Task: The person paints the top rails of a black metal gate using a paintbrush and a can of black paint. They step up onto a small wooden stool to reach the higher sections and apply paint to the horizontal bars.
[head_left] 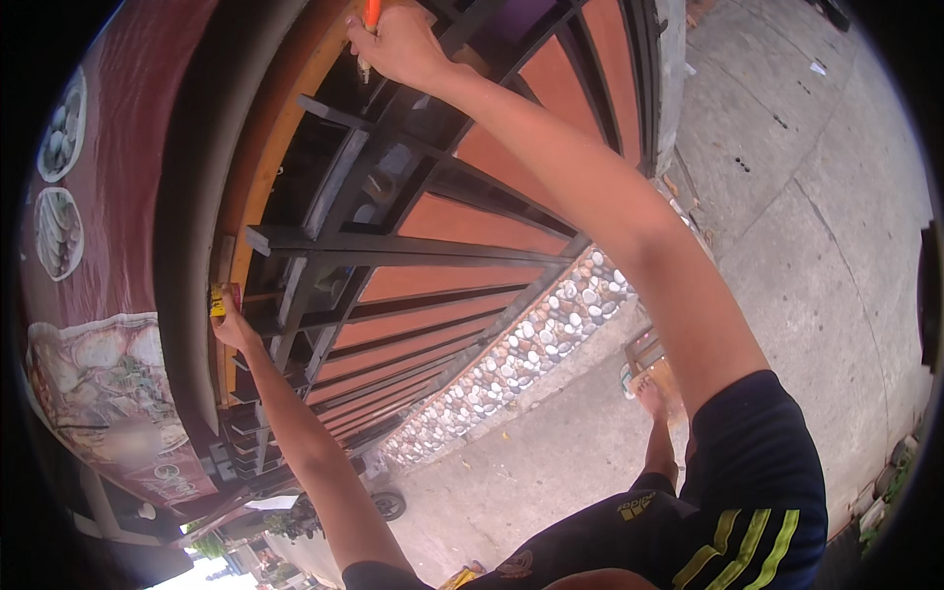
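My left hand (232, 329) is closed around a small yellow-and-black tape measure (217, 300) with a reddish edge. It is up against the wooden strip (264, 182) that runs along the top of a dark slatted frame (344, 241). Farther up, at the picture's top edge, my right hand (398, 47) grips a slim orange tool (372, 14). A pale end of that tool sticks out below the fingers; its exact kind is unclear. Both arms are stretched out toward the frame.
Orange panels (442, 226) sit behind the dark bars, above a pebbled wall base (551, 324). A maroon banner with food pictures (108, 226) hangs at left. My bare foot (647, 395) is on a wooden support (664, 369) above concrete ground (787, 275). A wheel (390, 506) stands below.
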`<action>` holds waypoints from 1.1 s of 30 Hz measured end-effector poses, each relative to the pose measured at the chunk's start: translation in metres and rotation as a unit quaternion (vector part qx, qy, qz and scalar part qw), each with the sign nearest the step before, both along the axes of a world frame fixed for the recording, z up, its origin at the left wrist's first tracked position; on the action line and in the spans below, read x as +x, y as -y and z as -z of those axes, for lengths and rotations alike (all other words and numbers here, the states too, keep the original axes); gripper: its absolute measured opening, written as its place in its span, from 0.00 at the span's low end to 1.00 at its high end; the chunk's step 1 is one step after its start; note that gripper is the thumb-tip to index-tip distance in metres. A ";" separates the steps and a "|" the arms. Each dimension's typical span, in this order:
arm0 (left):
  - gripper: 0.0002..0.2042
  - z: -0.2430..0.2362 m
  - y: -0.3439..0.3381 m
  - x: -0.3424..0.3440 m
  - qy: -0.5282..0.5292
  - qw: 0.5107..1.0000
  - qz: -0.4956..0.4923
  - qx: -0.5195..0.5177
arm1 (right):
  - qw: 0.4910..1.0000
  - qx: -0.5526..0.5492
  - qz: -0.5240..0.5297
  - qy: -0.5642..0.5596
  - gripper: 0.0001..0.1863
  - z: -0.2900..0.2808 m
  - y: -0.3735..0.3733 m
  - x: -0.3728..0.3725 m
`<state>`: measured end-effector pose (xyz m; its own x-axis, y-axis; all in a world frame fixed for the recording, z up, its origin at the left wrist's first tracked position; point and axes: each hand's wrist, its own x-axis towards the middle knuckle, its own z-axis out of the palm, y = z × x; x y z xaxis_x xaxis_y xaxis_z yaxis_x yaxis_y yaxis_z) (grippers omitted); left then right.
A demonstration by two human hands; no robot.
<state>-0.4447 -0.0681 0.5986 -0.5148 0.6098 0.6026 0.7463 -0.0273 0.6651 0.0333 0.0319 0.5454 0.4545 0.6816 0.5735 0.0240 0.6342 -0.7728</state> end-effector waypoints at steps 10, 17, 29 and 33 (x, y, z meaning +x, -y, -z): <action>0.28 0.000 0.000 0.010 0.026 0.999 0.024 0.013 | 0.995 -0.037 -0.075 0.045 0.26 -0.006 0.010 0.008; 0.32 0.001 0.002 -0.013 -0.034 0.999 -0.031 -0.004 | 0.968 0.071 -0.155 0.186 0.14 -0.051 0.099 0.056; 0.31 0.003 0.003 -0.006 -0.017 1.000 -0.018 0.018 | 0.829 0.077 -0.214 0.511 0.13 -0.035 0.119 0.035; 0.31 0.003 0.001 0.000 -0.005 0.999 -0.022 0.022 | 0.813 0.072 -0.212 0.538 0.13 -0.049 0.112 0.029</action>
<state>-0.4443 -0.0687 0.5960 -0.5350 0.5591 0.6334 0.7536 -0.0232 0.6570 0.0620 -0.0797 0.5946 -0.6206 0.5374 0.5711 0.3930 0.8434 -0.3665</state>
